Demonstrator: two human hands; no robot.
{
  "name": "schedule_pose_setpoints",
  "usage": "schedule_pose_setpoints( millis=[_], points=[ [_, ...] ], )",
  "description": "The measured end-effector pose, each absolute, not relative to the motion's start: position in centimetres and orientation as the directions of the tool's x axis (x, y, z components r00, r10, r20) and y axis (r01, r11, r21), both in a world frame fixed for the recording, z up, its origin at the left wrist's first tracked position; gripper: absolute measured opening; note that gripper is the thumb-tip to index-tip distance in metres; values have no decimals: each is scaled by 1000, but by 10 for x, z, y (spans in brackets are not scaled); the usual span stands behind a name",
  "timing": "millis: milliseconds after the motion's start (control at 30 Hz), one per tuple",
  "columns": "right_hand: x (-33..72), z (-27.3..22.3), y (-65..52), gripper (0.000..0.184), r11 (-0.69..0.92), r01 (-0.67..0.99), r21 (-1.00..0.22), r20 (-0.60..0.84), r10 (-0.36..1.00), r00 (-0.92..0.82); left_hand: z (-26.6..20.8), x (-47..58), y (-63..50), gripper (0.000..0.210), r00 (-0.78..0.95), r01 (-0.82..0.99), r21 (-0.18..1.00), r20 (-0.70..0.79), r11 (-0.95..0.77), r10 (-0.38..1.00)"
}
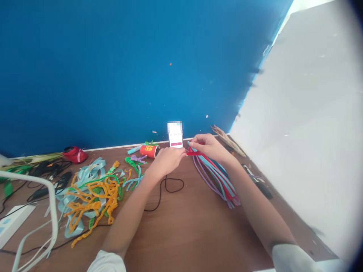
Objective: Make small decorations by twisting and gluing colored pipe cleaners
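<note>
Both hands meet near the wall, just in front of a phone [176, 136] propped upright with a lit screen. My left hand [171, 158] is closed, its fingertips pinching the end of a red pipe cleaner [193, 153]. My right hand [208, 145] pinches the same red strand farther right, with a light blue tip showing by its thumb. A bundle of long pipe cleaners [217, 177] in purple, light blue and red lies under the right hand and forearm. Left of my left hand, a red paper cup [149, 151] rests on its side.
Orange twisted pipe cleaners [98, 194] and pale blue ribbon [93, 170] are heaped at left. A white power strip [15, 223], a white curved tube [52, 204] and black cables lie beyond them. Dried husks [229, 139] sit at the right wall. A black cord [160, 192] loops mid-table.
</note>
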State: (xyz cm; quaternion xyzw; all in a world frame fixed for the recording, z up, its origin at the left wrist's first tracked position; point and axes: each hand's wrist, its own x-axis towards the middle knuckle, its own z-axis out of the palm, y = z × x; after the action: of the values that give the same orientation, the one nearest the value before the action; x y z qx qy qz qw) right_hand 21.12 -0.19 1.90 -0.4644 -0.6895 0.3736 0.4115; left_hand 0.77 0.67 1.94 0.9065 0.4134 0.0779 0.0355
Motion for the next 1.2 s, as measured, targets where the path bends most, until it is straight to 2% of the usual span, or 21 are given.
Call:
schedule_pose_setpoints(
  millis=[100,167,233,333,467,567,733,833,900,1000,1067,1200],
  points=[
    [202,19,-4,26,356,387,-851,267,926,-265,15,14,4,39,572,804,91,151,-588,806],
    [196,21,-7,26,392,391,-833,295,911,-287,15,15,5,40,481,849,138,197,-510,854],
    [192,22,-9,26,413,387,-825,317,904,-288,16,14,7,37,385,867,235,245,-440,890],
    [189,22,-10,27,436,395,-809,339,894,-293,18,12,11,33,320,785,455,286,-421,904],
    [190,18,-7,28,408,337,-849,289,891,-350,22,9,9,35,394,493,738,281,-460,875],
    [197,17,-4,26,351,256,-901,245,897,-368,28,7,4,35,482,371,810,250,-454,840],
    [213,20,-2,14,345,232,-909,261,909,-326,38,0,0,32,643,357,812,145,-462,752],
    [218,24,-3,15,354,200,-913,288,910,-297,40,-3,-1,29,698,389,793,78,-469,712],
    [219,27,-5,19,355,179,-917,309,920,-243,40,-4,-3,27,733,427,756,32,-496,680],
    [223,30,-6,24,345,229,-910,310,935,-175,40,-1,-8,26,737,510,637,23,-578,676],
    [226,29,-4,25,317,252,-914,269,941,-207,39,2,-11,26,727,547,572,38,-612,685],
    [226,25,1,26,275,298,-914,164,923,-347,39,6,-12,28,720,571,543,30,-616,694]
  ],
)
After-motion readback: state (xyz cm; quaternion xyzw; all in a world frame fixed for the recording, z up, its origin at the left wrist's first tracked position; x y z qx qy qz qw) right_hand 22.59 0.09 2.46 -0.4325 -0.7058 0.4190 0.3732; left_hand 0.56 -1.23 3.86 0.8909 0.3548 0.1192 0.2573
